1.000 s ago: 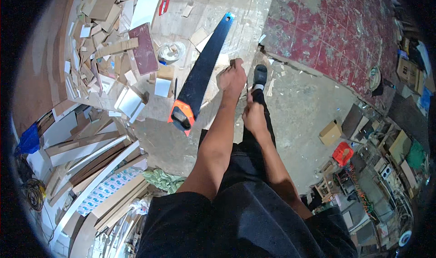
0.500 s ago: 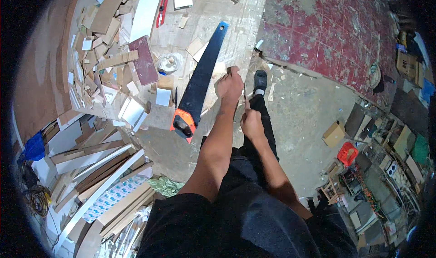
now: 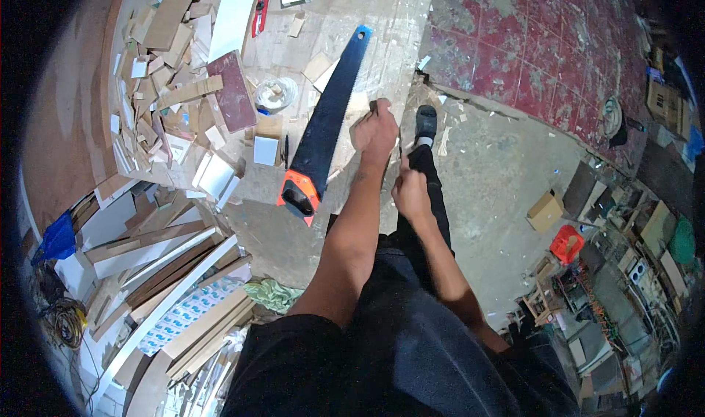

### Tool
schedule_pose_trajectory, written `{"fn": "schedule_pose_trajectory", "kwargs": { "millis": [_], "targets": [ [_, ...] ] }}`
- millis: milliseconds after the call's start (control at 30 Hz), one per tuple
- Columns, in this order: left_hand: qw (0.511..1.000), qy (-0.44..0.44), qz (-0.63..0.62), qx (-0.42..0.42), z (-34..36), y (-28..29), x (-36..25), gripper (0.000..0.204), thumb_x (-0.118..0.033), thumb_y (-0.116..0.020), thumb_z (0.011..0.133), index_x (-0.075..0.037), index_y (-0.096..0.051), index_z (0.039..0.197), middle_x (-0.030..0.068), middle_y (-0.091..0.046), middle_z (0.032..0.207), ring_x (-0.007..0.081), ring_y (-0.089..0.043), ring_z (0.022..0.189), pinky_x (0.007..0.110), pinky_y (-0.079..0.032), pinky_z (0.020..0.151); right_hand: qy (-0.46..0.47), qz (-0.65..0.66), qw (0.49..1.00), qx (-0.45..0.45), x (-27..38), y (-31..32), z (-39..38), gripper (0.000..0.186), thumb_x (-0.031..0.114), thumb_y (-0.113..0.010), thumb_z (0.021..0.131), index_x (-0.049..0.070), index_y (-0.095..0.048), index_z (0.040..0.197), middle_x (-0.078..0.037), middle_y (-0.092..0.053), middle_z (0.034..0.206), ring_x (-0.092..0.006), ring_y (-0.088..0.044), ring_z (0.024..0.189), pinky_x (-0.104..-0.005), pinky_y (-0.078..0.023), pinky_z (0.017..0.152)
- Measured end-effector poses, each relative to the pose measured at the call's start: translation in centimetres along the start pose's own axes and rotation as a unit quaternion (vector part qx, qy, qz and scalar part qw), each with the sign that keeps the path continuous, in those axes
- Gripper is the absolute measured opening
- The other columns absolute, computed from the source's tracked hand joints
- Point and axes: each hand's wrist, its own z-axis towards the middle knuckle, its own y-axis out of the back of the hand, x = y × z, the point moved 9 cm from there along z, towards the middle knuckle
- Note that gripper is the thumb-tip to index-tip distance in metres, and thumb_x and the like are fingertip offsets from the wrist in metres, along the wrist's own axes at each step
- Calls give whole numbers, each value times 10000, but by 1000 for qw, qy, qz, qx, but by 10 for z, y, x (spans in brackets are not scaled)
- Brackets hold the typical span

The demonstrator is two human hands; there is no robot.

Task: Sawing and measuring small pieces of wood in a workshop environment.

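My left hand [image 3: 377,132] rests at the right edge of the wooden work table [image 3: 294,46], its fingers bent inward over something I cannot make out. Just nearer to me, my right hand [image 3: 412,195] is closed round a thin, narrow tool [image 3: 401,145] that points away from me, past the left hand. Its kind is too small to tell. To the left of my left hand lies a handsaw [image 3: 330,109] with a dark blade, a blue tip and an orange-and-black handle. Neither hand touches it.
Wood offcuts [image 3: 158,86] heap up on the table's left. A roll of clear tape [image 3: 276,95], a dark red board [image 3: 232,92] and a red utility knife [image 3: 261,7] lie closer. Boards [image 3: 176,270] lean at lower left. A red basket [image 3: 567,244] stands among clutter at right.
The view has shifted slightly. Both hands stay close together at the table edge, the right still gripping the thin tool. The saw lies as before.
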Motion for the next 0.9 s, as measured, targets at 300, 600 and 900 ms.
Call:
{"fn": "schedule_pose_trajectory", "kwargs": {
  "millis": [300, 600, 900],
  "targets": [
    [998, 28, -4, 62, -11, -11, 8, 195, -162, -502, 900, -153, -542, 1090, 136, -709, 753, 316, -692, 636, 466, -539, 593, 12, -5, 1000, -7, -3, -3, -19, 279, -89, -514, 742, -159, -585, 1003, -343, -573, 743, -464, -631, 705, -495, -486, 607],
    [999, 18, -7, 28, -7, -8, 1, 179, -216, -496, 934, -155, -529, 1099, 155, -687, 685, 350, -671, 596, 488, -520, 562, 10, -36, 999, 11, -18, -21, -15, 594, -93, -545, 698, -149, -459, 1283, -297, -598, 705, -444, -638, 667, -487, -505, 619],
    [998, 16, -6, 58, -1, -9, -19, 182, -179, -541, 886, -151, -531, 1066, 147, -692, 733, 322, -682, 629, 473, -523, 587, 13, -77, 996, -35, -33, -12, 25, 471, -81, -530, 723, -146, -554, 1189, -334, -596, 744, -460, -651, 732, -504, -514, 683]
  ]
}}
